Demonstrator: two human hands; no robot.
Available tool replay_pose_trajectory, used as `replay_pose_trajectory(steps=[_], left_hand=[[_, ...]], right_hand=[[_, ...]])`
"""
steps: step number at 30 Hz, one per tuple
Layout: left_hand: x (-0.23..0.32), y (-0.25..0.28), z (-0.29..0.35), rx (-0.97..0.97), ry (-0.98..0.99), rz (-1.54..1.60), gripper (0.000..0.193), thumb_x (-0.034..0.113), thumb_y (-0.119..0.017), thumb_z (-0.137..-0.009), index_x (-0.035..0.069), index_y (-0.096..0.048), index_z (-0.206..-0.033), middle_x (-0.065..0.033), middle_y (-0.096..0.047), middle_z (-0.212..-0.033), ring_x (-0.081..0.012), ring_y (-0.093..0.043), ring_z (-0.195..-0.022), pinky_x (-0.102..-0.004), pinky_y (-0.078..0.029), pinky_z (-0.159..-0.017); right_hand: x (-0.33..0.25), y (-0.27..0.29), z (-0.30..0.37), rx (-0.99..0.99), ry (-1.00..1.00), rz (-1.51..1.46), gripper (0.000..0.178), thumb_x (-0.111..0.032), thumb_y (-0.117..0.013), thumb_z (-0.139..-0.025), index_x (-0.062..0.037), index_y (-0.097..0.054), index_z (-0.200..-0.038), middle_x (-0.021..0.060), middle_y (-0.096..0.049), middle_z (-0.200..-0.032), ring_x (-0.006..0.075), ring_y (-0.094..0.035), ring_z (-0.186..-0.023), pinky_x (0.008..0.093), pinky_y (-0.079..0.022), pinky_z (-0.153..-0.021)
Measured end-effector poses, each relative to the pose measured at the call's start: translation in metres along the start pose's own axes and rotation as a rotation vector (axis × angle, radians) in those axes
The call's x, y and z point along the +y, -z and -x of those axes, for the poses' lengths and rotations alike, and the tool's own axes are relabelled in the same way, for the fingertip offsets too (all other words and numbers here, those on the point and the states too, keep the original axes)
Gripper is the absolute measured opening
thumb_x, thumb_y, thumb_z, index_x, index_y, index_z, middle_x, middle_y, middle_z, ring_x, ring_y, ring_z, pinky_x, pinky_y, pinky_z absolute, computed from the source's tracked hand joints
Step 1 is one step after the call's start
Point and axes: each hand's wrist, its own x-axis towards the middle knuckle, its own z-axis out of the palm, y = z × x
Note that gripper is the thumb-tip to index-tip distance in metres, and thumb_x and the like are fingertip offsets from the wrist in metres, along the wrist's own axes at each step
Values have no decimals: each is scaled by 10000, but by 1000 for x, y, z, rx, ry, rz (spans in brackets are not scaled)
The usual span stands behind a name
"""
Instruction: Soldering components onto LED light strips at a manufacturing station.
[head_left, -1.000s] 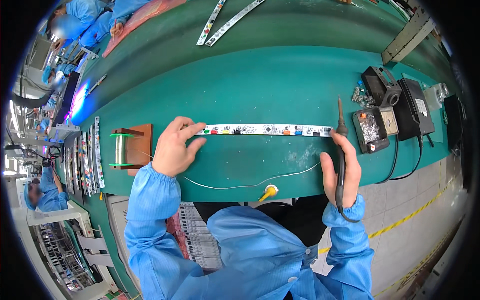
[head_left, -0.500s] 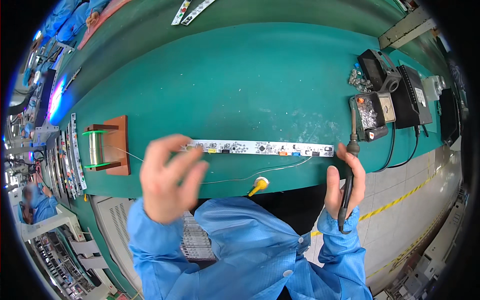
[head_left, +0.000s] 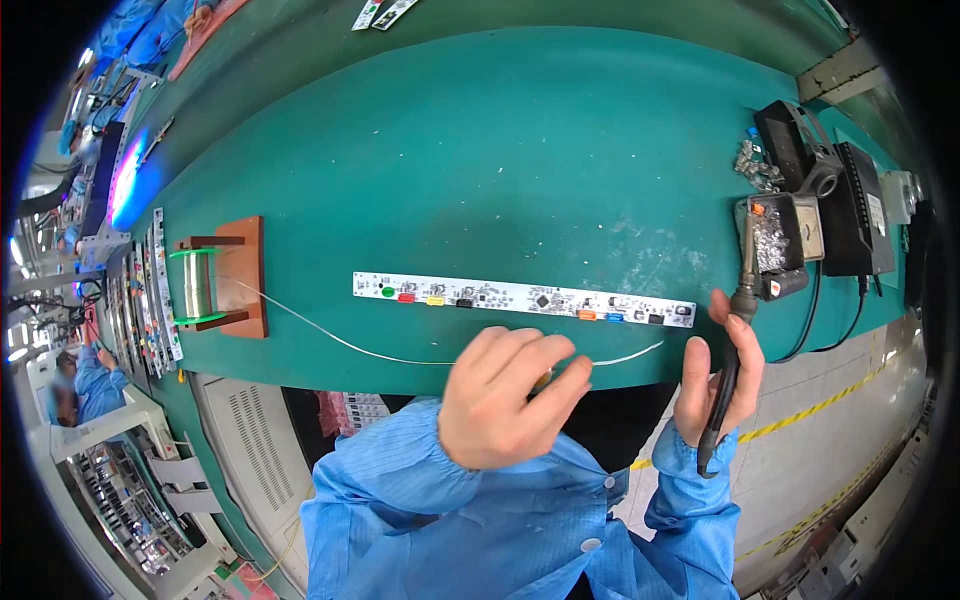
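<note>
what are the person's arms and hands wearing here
Both forearms are covered by light blue work-coat sleeves with gathered elastic cuffs at the wrists. The left hand and the right hand are bare, with no gloves. The coat front shows round snap buttons.

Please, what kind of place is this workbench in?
Most likely an electronics assembly workshop. A long circuit board strip lies on the green bench, the right hand holds a soldering iron, and a solder wire spool stands nearby.

Thin silvery solder wire (head_left: 330, 338) running from a spool on a wooden stand across the green bench, slim black soldering iron (head_left: 733, 345) held upright, tip up, beside a long white circuit strip (head_left: 523, 298) lying flat
</note>
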Motion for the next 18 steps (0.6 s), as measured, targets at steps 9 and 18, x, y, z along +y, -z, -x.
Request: replay_pose_trajectory(steps=[9,18], left_hand=[[-62,91,22,-38,433,-545,217,51,-664,-730,-10,-621,-934,-127,-586,-862,-298,-565,-765,-364,-468,-659],[-73,96,39,301,776,298,141,-34,-634,-789,-34,-568,-913,-94,-627,-840,-134,-627,-757,-240,-494,-633]], right_hand=[[2,0,-9,-100,-44,87,429,110,-588,-770,-5,-515,-1177,215,-585,-1147,207,-581,-949,326,-440,-880],[-2,-7,-6,183,87,-49,520,162,-627,-703,-25,-476,-1164,178,-604,-1019,234,-564,-932,357,-452,-827]])
